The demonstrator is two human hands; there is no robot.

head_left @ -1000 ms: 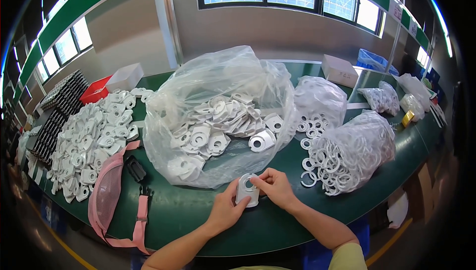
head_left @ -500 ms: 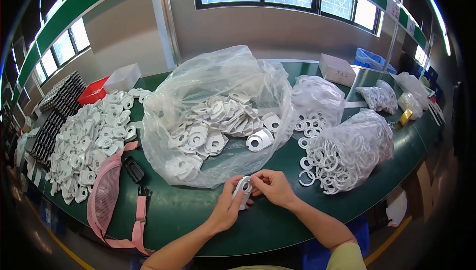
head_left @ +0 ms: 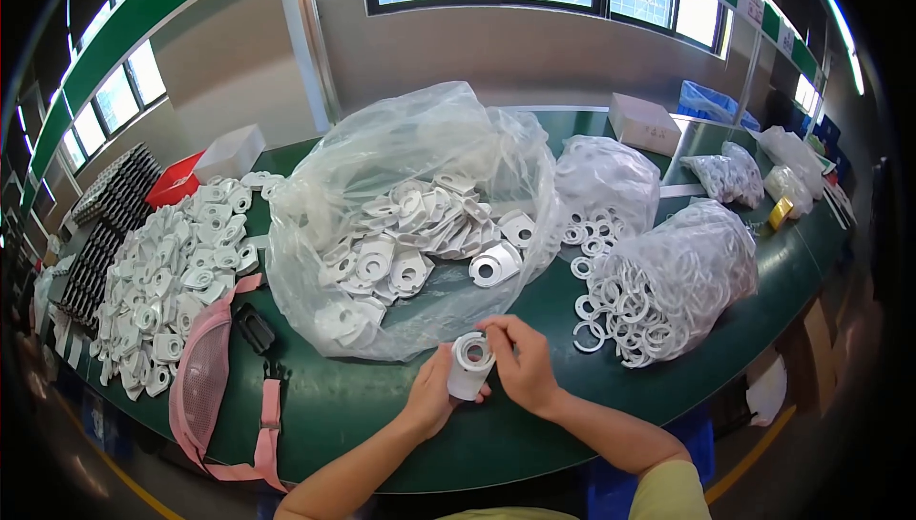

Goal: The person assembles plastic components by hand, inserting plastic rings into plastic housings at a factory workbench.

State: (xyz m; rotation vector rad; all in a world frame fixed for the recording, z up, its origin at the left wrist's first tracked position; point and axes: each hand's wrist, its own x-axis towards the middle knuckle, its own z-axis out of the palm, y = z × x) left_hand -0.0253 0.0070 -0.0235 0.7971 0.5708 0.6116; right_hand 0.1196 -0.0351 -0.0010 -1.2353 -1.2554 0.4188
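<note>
My left hand (head_left: 431, 392) grips a white plastic plate-like part (head_left: 467, 384) with a round hole near its upper end, held just above the table's near side. A white ring (head_left: 474, 352) sits around that hole. My right hand (head_left: 523, 367) is closed at the part's upper right edge, with thumb and forefinger against the ring's side. Beyond my hands, a large clear plastic bag (head_left: 401, 129) lies wide open with a heap of similar white parts (head_left: 410, 245) in it. To the right, loose white rings (head_left: 625, 315) spill from another clear bag (head_left: 708, 255).
A big pile of white parts (head_left: 176, 281) covers the table's left. Near it lie a pink mesh waist bag (head_left: 201, 377), its black buckle (head_left: 254, 327) and a red bin (head_left: 176, 179). A further bag of rings (head_left: 611, 181) and a cardboard box (head_left: 644, 124) stand at the back right.
The white part has turned from nearly edge-on to show its broad face and ring. My right hand has shifted slightly right, still at its upper edge.
</note>
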